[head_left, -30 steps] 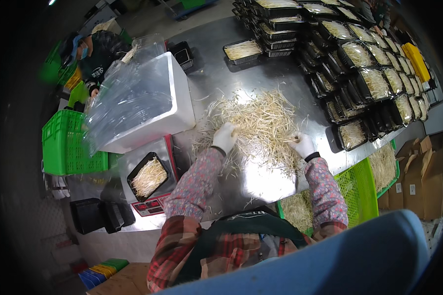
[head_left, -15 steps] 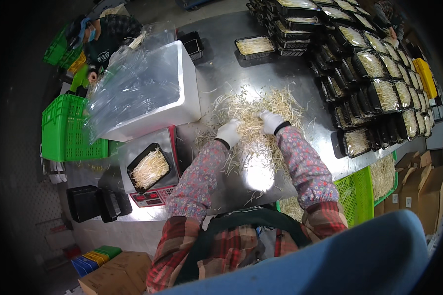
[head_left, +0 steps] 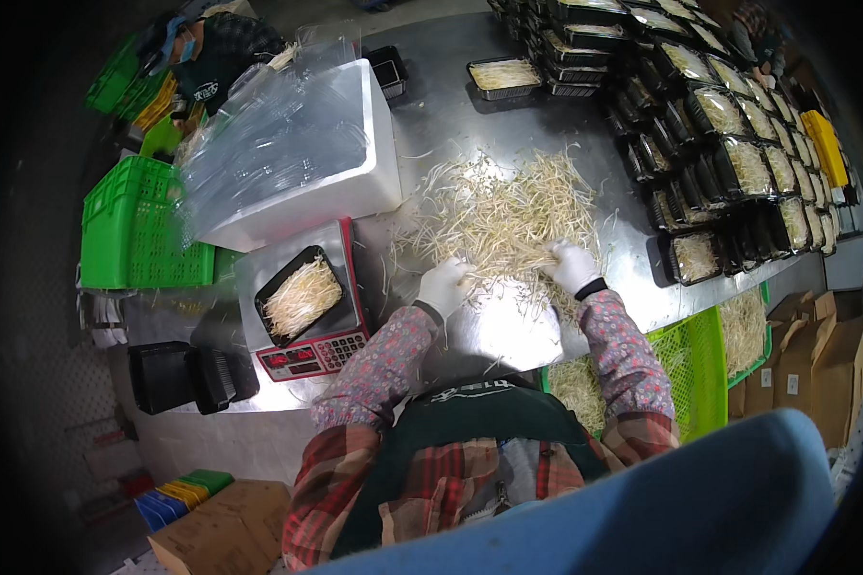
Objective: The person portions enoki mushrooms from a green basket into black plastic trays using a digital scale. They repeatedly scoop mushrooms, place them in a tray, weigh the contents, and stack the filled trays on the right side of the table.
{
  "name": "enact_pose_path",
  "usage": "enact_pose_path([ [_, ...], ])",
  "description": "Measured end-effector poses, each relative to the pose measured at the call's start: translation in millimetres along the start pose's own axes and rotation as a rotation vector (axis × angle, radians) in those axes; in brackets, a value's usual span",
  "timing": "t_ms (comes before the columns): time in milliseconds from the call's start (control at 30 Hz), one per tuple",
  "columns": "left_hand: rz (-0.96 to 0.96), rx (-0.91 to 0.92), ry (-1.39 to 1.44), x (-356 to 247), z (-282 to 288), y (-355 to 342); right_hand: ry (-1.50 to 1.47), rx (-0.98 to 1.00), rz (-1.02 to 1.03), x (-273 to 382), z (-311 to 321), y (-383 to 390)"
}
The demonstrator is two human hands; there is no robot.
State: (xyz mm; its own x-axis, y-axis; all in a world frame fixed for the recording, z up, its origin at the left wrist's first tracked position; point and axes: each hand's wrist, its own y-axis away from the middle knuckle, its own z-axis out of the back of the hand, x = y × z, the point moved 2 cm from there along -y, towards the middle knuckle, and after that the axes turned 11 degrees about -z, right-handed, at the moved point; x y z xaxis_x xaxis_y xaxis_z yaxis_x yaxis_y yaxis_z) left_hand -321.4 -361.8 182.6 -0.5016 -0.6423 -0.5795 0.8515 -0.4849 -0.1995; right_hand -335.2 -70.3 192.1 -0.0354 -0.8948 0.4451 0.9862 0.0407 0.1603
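Observation:
A loose heap of pale bean sprouts [head_left: 513,206] lies spread on the metal table [head_left: 431,115] in front of me. My left hand [head_left: 443,289], in a white glove, is closed at the heap's near left edge, fingertips on some sprouts. At the near right edge, my right hand [head_left: 573,268], gloved too, has its fingers closed around a small bunch of strands. To the left, a black plastic tray [head_left: 302,295] filled with sprouts rests on a red digital scale [head_left: 343,353], its display lit.
A white foam box [head_left: 379,144] with clear plastic lids stands at the left, beside a green crate [head_left: 149,225]. Empty black trays [head_left: 168,377] sit at the table's left corner. Filled, wrapped trays [head_left: 719,115] are stacked at the right. A person [head_left: 221,67] works at the far left.
Both hands have come back toward me from the middle of the heap and moved farther apart, the right one shifting right. The view has tilted slightly.

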Motion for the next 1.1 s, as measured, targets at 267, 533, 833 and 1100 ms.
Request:
enact_pose_path([
  [267, 0.419, -0.446, 0.896, -27, 9, 69, -0.936, 0.128, -0.141, 88, -4, 67],
  [533, 0.554, -0.373, 0.875, 34, -8, 134, -1.004, 0.332, -0.225, 55, -82, 75],
  [833, 0.795, -0.335, 1.282, 17, -26, 126, -1.259, 0.160, -0.403, 71, -122, 96],
  [1100, 0.525, -0.374, 1.762, -75, 8, 103, -0.591, 0.260, 0.075, 118, -49, 66],
])
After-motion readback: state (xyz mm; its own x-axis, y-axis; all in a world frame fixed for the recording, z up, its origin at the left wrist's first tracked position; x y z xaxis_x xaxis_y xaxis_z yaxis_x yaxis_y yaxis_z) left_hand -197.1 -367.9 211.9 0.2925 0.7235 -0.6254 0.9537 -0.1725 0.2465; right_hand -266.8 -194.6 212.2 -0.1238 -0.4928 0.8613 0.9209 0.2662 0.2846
